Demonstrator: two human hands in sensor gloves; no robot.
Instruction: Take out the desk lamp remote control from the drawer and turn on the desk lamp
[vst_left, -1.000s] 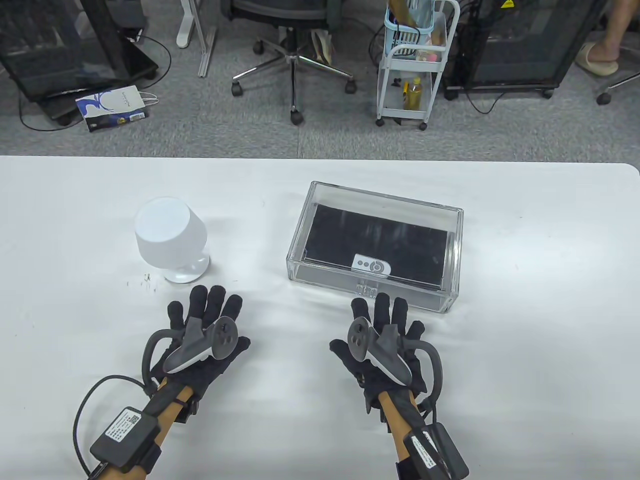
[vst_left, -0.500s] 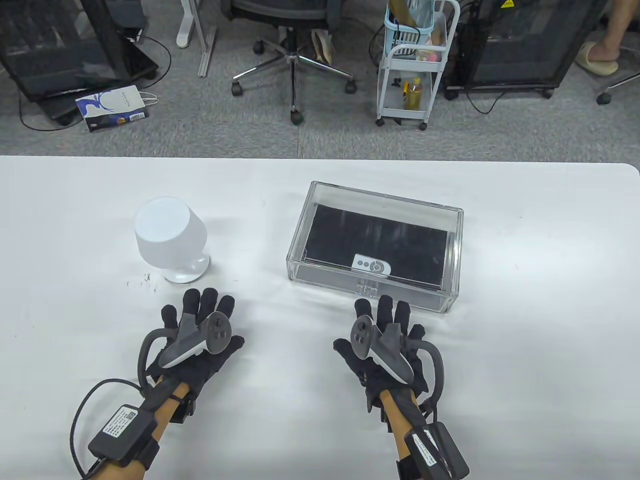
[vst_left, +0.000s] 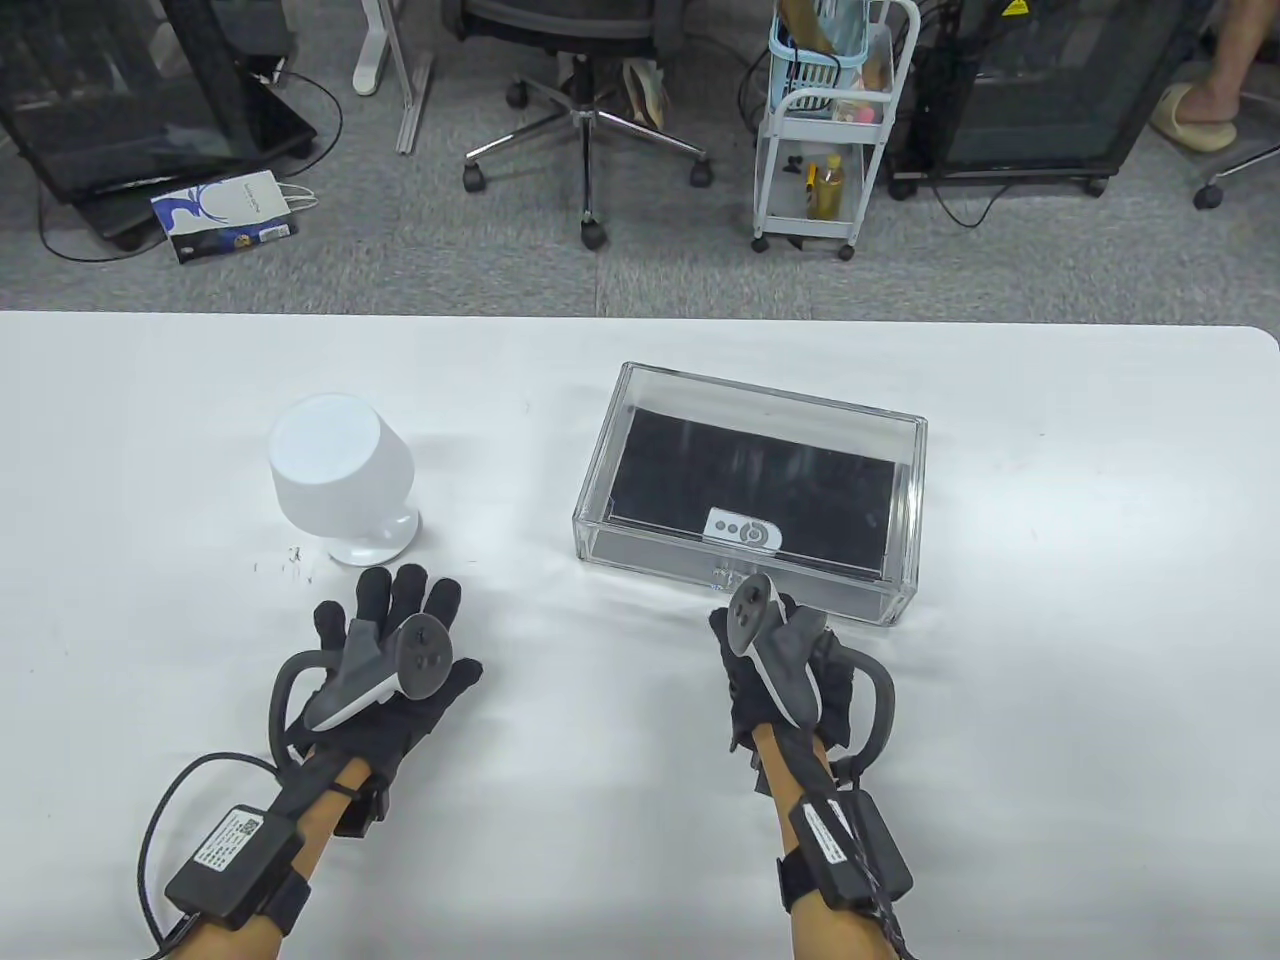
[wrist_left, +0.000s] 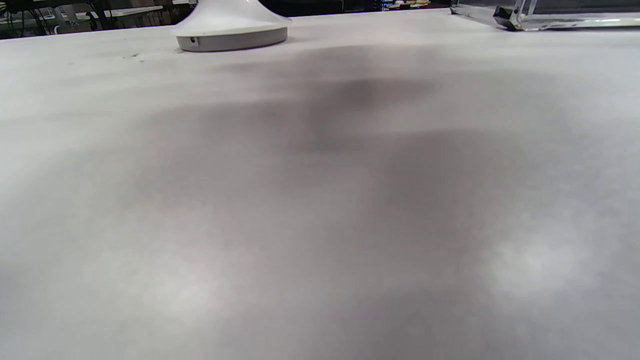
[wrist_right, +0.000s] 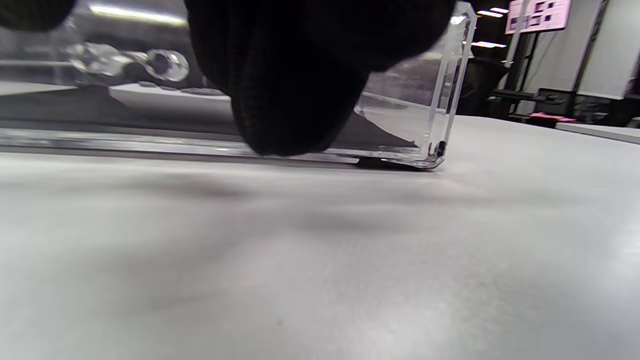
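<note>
**At the front of the drawer**

On the worktop (vst_left: 640, 800) we see the remote (vst_left: 742, 529) inside the clear drawer (vst_left: 600, 470). Our right hand (vst_left: 775, 670) is at its front; we cannot tell its grip. Our left hand (vst_left: 385, 650) lies flat, fingers spread, near the lamp (vst_left: 335, 475).

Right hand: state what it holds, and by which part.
Cannot be told. The right hand is at the front of the clear drawer near its knob, but no frame shows contact. The left hand holds nothing.
</note>
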